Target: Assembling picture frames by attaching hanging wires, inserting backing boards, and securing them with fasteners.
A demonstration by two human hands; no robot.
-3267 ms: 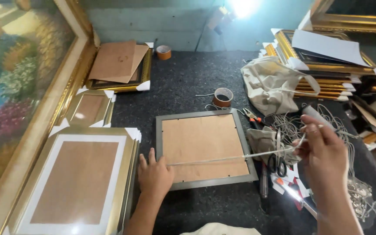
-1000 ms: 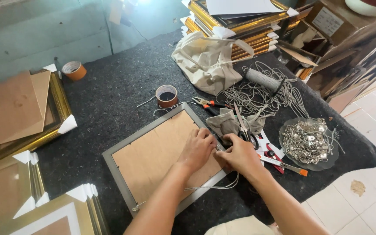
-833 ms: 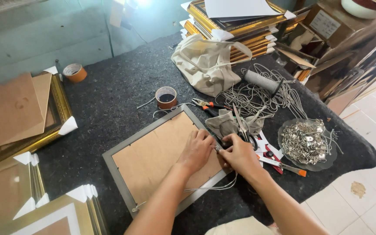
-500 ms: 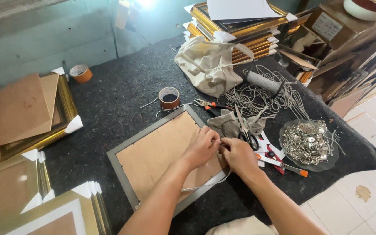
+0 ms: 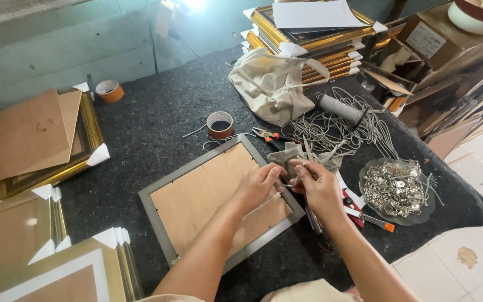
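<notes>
Grey-framed picture frame with a brown cardboard backing (image 5: pixel 208 196) lies face down on the dark felt tabletop (image 5: pixel 141 128), turned at an angle, its right edge under both hands. The step in hand looks like fixing a thin pale hanging cord (image 5: pixel 264 204) to that edge; judged from here, the next move calls for a snug knot or fastening, pulled taut without shifting the frame. The left hand (image 5: pixel 261 184) is curled, fingertips pinched at the frame's rim (what exactly they pinch is too small to tell). The right hand (image 5: pixel 320 187) is closed around a slim metal tool (image 5: pixel 308 162), its tip meeting the left fingers. Just beyond sits a round dish of silver metal hangers (image 5: pixel 397 187).
</notes>
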